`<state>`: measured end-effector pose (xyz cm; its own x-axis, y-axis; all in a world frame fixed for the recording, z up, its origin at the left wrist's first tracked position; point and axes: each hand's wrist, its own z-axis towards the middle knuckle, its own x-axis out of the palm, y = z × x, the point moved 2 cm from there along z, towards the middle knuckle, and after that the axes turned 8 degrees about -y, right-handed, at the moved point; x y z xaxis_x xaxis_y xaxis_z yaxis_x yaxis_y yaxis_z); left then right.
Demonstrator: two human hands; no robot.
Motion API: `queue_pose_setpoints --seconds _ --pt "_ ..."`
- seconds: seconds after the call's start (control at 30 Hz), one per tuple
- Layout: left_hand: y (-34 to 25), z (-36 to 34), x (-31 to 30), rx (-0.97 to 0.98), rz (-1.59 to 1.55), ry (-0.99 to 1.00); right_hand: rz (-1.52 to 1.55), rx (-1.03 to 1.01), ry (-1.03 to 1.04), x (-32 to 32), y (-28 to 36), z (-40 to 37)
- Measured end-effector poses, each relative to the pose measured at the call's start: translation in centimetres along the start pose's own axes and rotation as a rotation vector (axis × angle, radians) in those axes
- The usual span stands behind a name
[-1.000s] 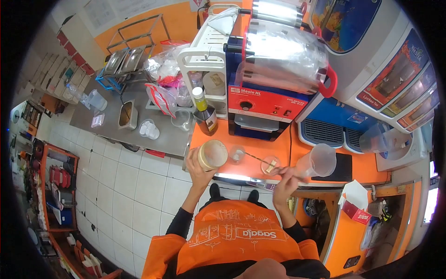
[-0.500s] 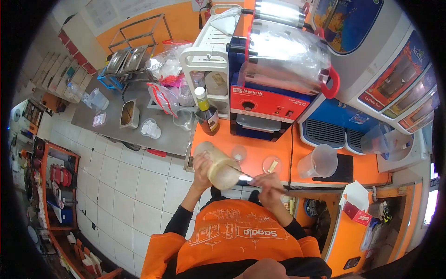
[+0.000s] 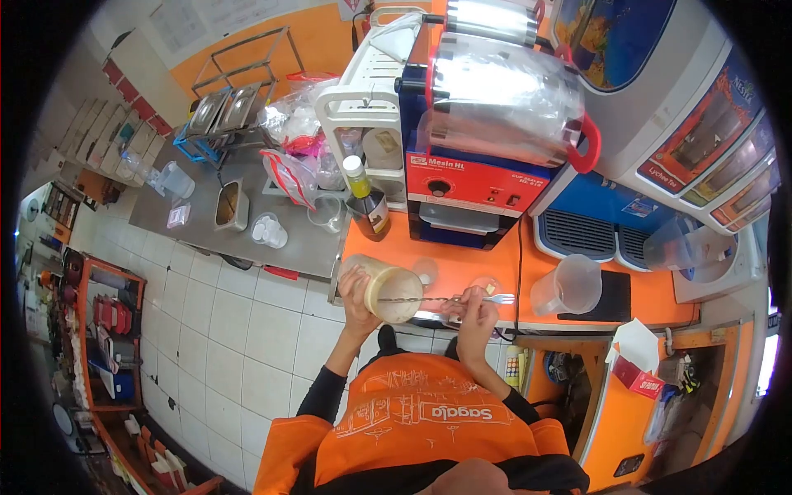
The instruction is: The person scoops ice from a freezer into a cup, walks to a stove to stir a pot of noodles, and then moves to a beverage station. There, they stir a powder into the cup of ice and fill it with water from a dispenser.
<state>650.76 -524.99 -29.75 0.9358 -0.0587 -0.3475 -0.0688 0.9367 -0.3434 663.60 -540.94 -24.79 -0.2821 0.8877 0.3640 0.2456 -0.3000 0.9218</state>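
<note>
Orange counter [image 3: 459, 261]; tilted cup [image 3: 388, 289] in closed left hand [image 3: 355, 292], spoon [image 3: 429, 299] pinched in right hand [image 3: 475, 313], tip inside cup.

You have one camera, worn on your head, looking forward and steeply down through a very wide lens, so the picture is a circle with black corners and straight edges bow. Your own orange shirt [image 3: 429, 417] fills the bottom, close under the lens. Your left hand [image 3: 356, 290] on the jar [image 3: 388, 289] and your right hand [image 3: 476, 309] on the spoon [image 3: 499, 299] sit near, just below the middle. The orange counter [image 3: 470, 268] crosses the centre, the sealing machine [image 3: 470, 177] rises toward the top, and the tiled floor [image 3: 247, 330] and steel table [image 3: 305, 243] lie farther off to the left.
</note>
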Motion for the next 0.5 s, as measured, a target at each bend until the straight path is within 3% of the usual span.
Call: queue_pose_setpoints --seconds 0.17,0.5 --pt "0.1 -0.8 0.1 -0.125 0.034 0.015 0.013 0.070 -0.067 -0.9 0.4 1.5" --pt "-0.8 -1.1 0.5 -0.292 0.096 0.025 0.061 -0.037 -0.160 -3.3 2.4 3.7"
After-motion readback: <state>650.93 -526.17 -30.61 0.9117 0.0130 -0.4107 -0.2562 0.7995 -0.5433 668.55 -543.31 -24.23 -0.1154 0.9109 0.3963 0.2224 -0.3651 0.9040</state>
